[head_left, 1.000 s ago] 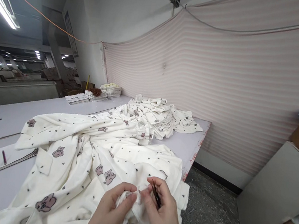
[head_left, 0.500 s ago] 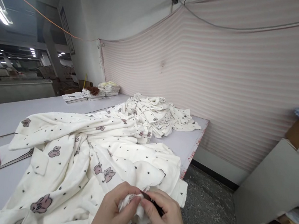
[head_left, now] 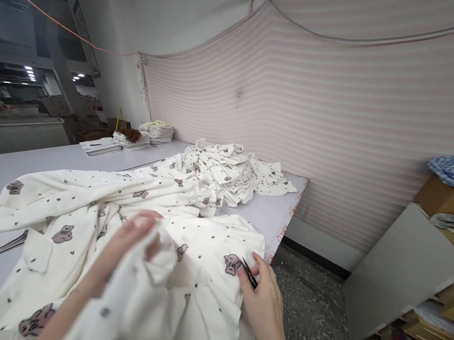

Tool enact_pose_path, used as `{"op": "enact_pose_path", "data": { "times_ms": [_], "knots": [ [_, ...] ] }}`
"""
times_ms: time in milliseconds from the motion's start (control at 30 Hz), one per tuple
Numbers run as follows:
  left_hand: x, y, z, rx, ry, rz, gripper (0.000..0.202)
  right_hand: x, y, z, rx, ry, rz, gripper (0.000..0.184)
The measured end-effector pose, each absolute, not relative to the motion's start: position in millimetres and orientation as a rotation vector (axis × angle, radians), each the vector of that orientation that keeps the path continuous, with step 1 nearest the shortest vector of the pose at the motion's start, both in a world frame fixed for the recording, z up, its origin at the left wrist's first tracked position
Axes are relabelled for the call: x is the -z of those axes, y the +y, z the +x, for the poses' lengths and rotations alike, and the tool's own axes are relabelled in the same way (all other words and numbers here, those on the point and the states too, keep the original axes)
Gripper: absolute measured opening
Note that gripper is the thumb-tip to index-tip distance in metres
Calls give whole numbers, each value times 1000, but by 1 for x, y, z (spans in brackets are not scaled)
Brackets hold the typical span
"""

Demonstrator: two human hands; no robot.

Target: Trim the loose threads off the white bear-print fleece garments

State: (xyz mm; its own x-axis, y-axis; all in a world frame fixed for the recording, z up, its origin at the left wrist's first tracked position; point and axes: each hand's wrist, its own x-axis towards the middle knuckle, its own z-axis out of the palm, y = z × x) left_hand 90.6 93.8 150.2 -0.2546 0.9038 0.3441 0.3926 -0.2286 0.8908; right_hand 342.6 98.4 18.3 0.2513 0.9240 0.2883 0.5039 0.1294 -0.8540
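At a pale grey bench (head_left: 20,163) in a garment workshop, a person works over a white cotton garment printed with pink bears and small dark hearts (head_left: 73,210), which lies rumpled across the near end of the bench and reaches its right edge. The left hand (head_left: 133,235) is raised off the surface, its fingers (head_left: 148,218) closed on a bunched fold of the garment. The right hand (head_left: 264,296), at the garment's right edge just beside a printed bear, pinches a pair of small dark snips (head_left: 249,273) with the blades pointing up and to the left (whether they touch the cloth is too fine to tell). Farther along the bench a heap of garments in the same print (head_left: 231,170) lies in a loose pile, and stacks of folded cloth (head_left: 154,131) sit at the far end. By the look of it, this piece is in mid-handling, not laid aside. Whether the heap beyond is finished work or waiting its turn cannot be told.
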Motion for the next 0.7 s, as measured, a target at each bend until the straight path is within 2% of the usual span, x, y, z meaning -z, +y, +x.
{"op": "enact_pose_path", "data": {
  "times_ms": [67,167,233,333,433,533,633,700],
  "knots": [
    [-137,97,126,-1203,1518,1631,25,-22,99,336,-523,-1400,-1468,22],
    [-117,103,165,-789,1355,1820,31,-26,89,323,-577,-1449,-1327,25],
    [-106,104,175,-660,1243,1918,31,-24,78,317,-651,-1427,-1203,22],
    [-94,96,168,-682,1263,2032,13,-15,66,321,-809,-1357,-1101,24],
    [-86,78,151,-905,1458,2189,12,-6,67,339,-751,-1289,-1210,25],
    [-87,61,138,-1229,1566,2287,16,-7,76,355,-619,-1363,-1362,37],
    [-94,50,128,-1281,1376,2213,27,-18,81,356,-697,-1540,-1326,15],
    [-99,45,123,-1091,1383,2154,17,-25,78,350,-761,-1572,-1247,17]
  ]
}}
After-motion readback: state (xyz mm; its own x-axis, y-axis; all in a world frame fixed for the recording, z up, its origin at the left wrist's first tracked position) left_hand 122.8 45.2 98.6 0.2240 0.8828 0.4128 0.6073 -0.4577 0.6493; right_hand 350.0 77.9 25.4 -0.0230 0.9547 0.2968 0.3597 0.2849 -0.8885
